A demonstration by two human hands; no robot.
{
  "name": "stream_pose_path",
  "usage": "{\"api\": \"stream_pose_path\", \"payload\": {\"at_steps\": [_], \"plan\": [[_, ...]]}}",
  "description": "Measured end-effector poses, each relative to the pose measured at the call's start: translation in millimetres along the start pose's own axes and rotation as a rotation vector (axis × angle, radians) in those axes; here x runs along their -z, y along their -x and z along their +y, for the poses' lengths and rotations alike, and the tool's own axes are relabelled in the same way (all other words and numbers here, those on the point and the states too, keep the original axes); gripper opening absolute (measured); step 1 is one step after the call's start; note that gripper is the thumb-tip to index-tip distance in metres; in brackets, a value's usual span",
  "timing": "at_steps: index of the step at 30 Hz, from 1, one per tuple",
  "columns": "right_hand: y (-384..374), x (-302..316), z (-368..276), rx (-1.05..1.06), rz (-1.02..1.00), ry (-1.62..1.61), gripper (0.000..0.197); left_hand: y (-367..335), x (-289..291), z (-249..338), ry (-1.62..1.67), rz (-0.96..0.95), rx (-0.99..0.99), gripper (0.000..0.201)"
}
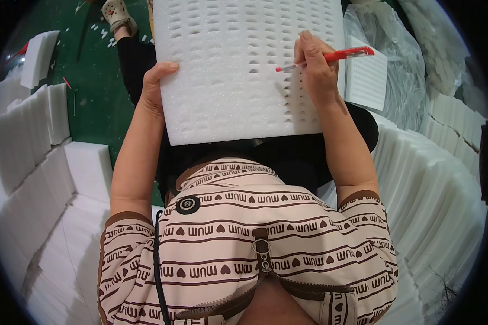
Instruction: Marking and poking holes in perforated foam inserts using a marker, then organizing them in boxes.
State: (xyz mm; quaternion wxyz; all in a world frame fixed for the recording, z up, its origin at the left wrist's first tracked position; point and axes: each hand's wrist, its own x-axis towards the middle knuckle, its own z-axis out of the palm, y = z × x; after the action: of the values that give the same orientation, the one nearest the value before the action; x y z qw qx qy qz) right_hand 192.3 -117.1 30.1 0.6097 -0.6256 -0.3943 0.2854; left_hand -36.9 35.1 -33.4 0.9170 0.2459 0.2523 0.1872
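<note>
A large white foam sheet (211, 103) rests in front of me over my lap. Rows of small slots run across its far and right parts, while its near left part looks mostly smooth, with faint marks. My left hand (155, 86) grips the sheet's left edge, thumb on top and fingers hidden beneath. In my right hand (318, 70) is a red pen (348, 54), pinched between thumb and fingers. Its tip points left, just over the slotted rows. Whether the tip touches the foam I cannot tell.
Stacked white foam sheets stand at my left (24, 141) and right (423, 179). Clear plastic wrapping (412, 70) lies at the far right beside a smaller slotted foam piece (367, 78). White scraps dot the green floor (89, 108), near a foot in a clog (118, 17).
</note>
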Motion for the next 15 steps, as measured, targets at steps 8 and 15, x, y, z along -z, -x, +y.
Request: {"api": "stream_pose_path", "payload": {"at_steps": [8, 15], "plan": [[11.9, -17.1, 17.6, 0.475, -0.205, 1.030, 0.030, -2.6, -4.0, 0.4, -0.035, -0.048, 0.027, 0.071], [9.6, -22.4, 30.6, 0.462, -0.200, 0.487, 0.025, -1.8, -3.5, 1.8, -0.043, 0.055, 0.021, 0.069]]}}
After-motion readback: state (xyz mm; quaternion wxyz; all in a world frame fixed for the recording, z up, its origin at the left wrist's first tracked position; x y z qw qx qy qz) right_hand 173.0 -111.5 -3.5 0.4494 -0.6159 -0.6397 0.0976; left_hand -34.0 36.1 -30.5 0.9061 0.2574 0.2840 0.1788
